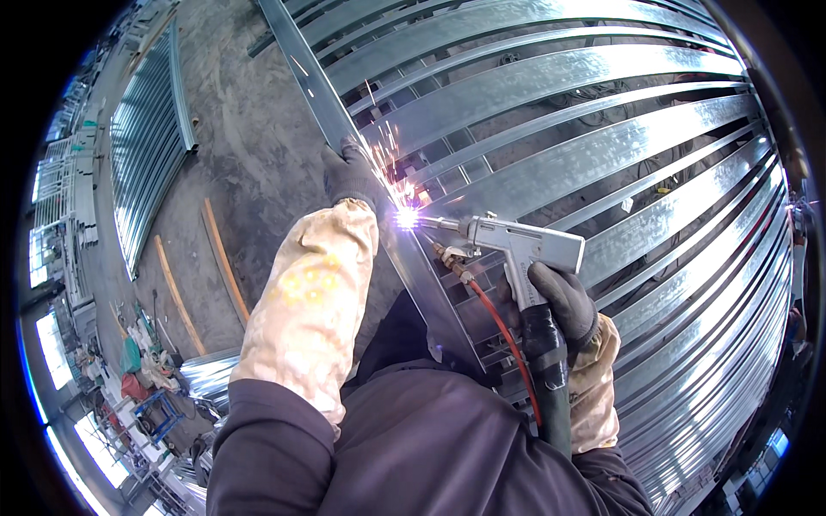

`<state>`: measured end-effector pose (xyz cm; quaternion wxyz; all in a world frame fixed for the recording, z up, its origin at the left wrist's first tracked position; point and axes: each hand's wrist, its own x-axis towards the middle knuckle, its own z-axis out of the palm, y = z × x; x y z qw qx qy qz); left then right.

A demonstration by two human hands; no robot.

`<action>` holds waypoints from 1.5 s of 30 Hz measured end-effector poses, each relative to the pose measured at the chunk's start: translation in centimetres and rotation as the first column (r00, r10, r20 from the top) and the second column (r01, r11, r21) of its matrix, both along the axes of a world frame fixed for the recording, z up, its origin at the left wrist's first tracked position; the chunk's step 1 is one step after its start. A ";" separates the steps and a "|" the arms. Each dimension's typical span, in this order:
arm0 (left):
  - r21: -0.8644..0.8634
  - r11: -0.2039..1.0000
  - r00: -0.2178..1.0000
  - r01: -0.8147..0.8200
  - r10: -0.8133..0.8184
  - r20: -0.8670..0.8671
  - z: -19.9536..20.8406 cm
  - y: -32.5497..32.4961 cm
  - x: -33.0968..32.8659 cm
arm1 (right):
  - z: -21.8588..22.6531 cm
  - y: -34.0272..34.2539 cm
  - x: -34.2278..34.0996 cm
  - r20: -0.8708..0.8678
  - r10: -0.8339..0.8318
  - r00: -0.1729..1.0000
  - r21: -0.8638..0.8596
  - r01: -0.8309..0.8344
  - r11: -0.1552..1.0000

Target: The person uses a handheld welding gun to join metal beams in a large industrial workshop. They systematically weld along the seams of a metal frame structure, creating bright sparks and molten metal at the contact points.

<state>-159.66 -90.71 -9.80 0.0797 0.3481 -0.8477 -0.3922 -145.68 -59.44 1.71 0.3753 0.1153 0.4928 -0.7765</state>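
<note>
My right hand (pixel 565 303), in a dark glove and a pale cuff, is wrapped around the handle of a silver handheld welding gun (pixel 525 243). The gun's nozzle points left at a galvanized metal rail (pixel 422 279). At the tip a bright violet-white arc (pixel 407 218) glows, and orange sparks fly up from it along the rail. My left hand (pixel 351 175), also gloved, grips the rail's left edge just beyond the arc; its fingertips are partly hidden. A red hose (pixel 506 331) and a taped black cable (pixel 546 348) run from the gun toward my body.
Many parallel galvanized slats (pixel 594 133) extend right from the rail, with cables on the floor beneath. Another slatted metal panel (pixel 151 142) lies on the concrete floor at left, near two wooden strips (pixel 225 258). A blue metal frame (pixel 159 414) and clutter stand at lower left.
</note>
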 end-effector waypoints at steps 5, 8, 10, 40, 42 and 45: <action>-0.063 0.998 0.999 0.002 -0.005 -0.040 -1.8 -0.8 0.0 | 0.5 -0.1 0.6 0.069 -0.050 0.996 0.024 0.049 0.999; -0.045 0.999 0.998 -0.010 0.007 -0.057 -2.2 -1.1 -0.2 | 0.8 -0.6 0.7 0.044 -0.074 0.996 0.066 0.071 0.995; -0.049 0.999 0.999 -0.011 0.009 -0.050 -2.2 -1.3 -0.2 | 0.7 -0.5 0.6 0.025 -0.059 0.998 0.074 0.057 0.996; 0.019 1.000 0.999 -0.004 0.003 0.033 -0.9 -0.7 -0.1 | 1.1 0.8 2.5 0.139 -0.067 0.988 0.056 0.060 0.997; -0.014 1.000 1.000 0.003 -0.003 0.026 -0.4 -0.3 -0.2 | 1.0 0.8 2.5 0.149 -0.077 0.986 0.066 0.067 0.996; -0.024 1.000 1.000 -0.018 0.018 -0.012 -0.9 -0.6 -0.1 | 1.3 0.6 2.7 0.152 -0.099 0.983 0.066 0.090 0.994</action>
